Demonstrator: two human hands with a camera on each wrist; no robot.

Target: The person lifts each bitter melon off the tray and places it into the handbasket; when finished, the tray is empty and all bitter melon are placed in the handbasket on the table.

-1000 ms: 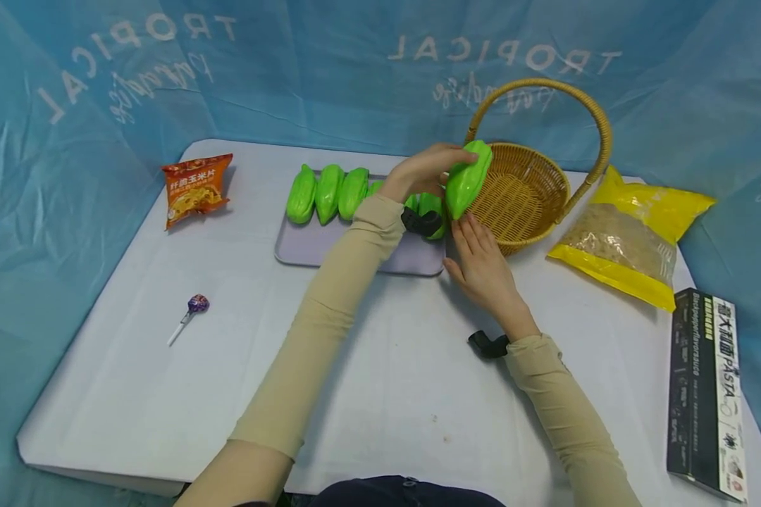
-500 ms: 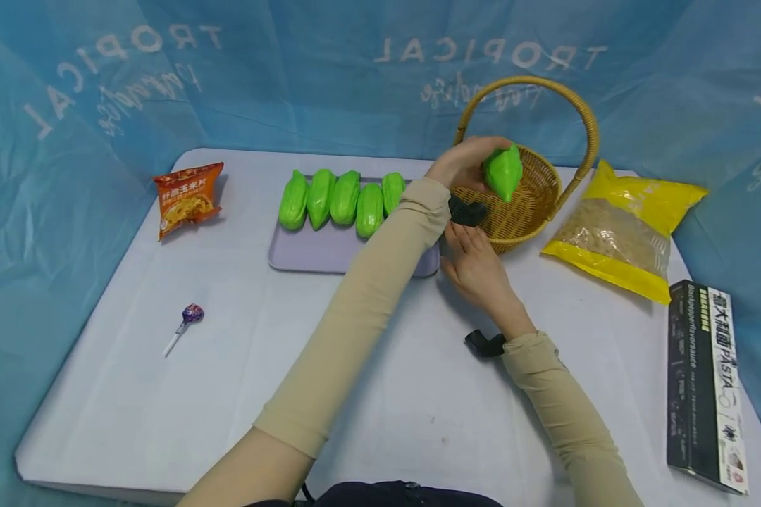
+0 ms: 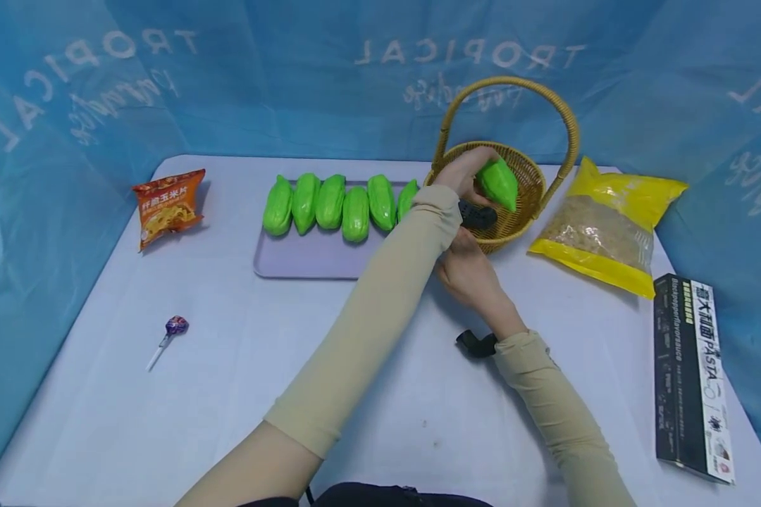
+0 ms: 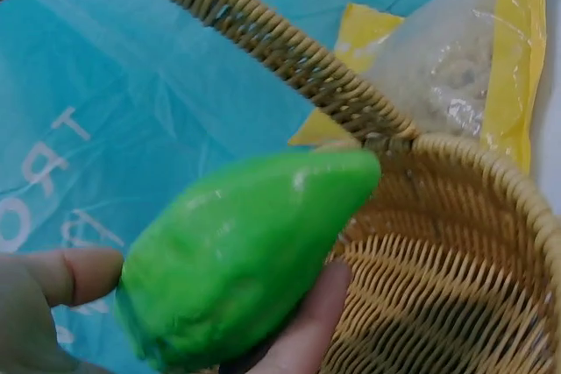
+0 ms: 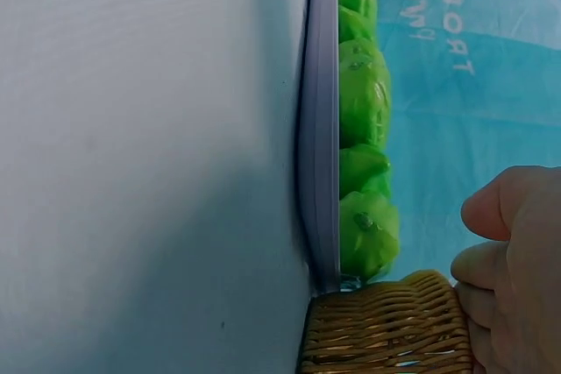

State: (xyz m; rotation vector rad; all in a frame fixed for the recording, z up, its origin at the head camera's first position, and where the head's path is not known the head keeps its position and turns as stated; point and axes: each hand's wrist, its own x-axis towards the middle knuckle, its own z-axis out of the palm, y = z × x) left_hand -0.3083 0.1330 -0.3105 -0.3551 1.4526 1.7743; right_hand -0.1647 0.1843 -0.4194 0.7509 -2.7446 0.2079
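My left hand holds a glossy, ridged green fruit-like piece over the wicker basket. In the left wrist view, the thumb and fingers grip the green piece from two sides, its pointed end towards the basket's far wall. My right hand is at the basket's near left side, partly hidden by the left sleeve in the head view. In the right wrist view, its bent fingers hold the rim of the basket. Several matching green pieces lie in a row on a lilac tray.
An orange snack bag stands at the back left, with a lollipop nearer. Right of the basket lie a yellow bag and a black pasta box. The basket's tall handle arches above; a blue curtain hangs behind.
My left hand has carried the green piece rightwards from beside the tray to over the basket, then lower into its opening. My right hand stays by the basket, its fingers now more bent.
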